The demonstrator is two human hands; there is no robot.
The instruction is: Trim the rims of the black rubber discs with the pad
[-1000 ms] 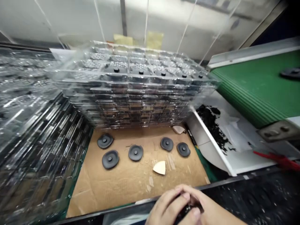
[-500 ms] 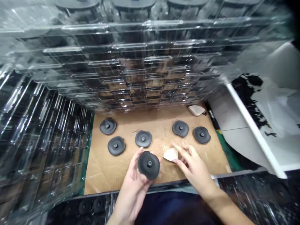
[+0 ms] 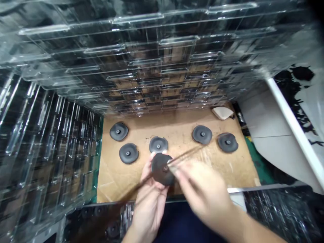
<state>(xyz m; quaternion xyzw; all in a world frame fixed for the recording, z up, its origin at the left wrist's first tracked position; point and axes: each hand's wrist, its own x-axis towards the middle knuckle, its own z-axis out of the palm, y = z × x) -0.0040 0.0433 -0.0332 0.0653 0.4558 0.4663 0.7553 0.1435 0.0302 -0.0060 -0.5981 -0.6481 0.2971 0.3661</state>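
Head view: left hand (image 3: pixel 149 206) holds the black disc (image 3: pixel 162 172) by its rim, face upward, over the near edge of the cardboard sheet (image 3: pixel 113 182). Right hand (image 3: pixel 205 194), further right along this edge, is blurred; its grip I cannot tell.

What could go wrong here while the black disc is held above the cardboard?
The left hand holds the black disc in its fingers only, so it could slip and fall among the five loose discs on the cardboard. The right hand is blurred right at the disc; a misjudged stroke might knock it loose. The tall stack of clear trays stands close behind and could be bumped.
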